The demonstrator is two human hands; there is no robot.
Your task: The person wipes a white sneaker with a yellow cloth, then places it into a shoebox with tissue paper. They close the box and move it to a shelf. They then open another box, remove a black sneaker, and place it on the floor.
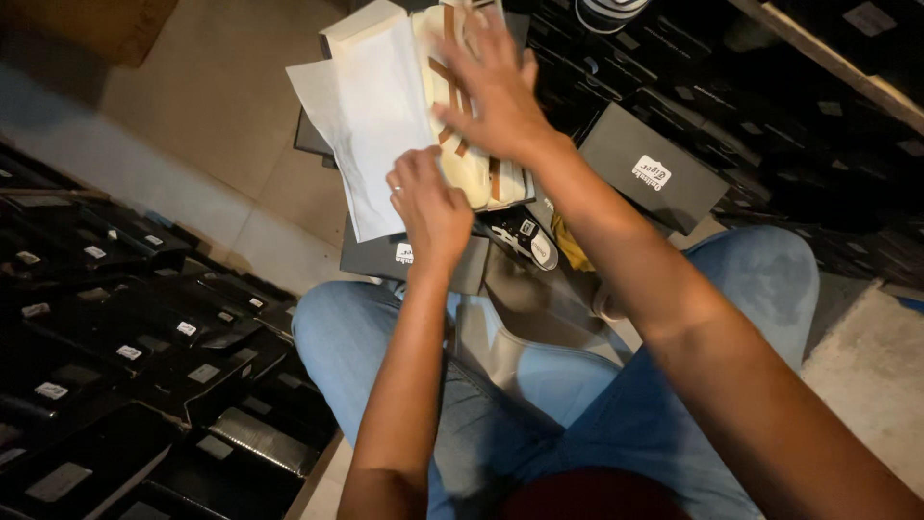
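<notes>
A cream shoe with brown straps (460,154) lies in an open shoe box (358,26) in front of my knees. My right hand (493,89) rests flat on the shoe, fingers spread. My left hand (430,205) pinches the lower edge of the white tissue paper (371,116) that hangs out of the box to the left, right beside the shoe's heel end.
A dark grey lid or box (647,173) lies to the right. A black-and-white sneaker (525,236) sits under the open box. Stacks of black shoe boxes (125,356) fill the left side and the back right. I sit with jeans-clad legs (568,395) apart.
</notes>
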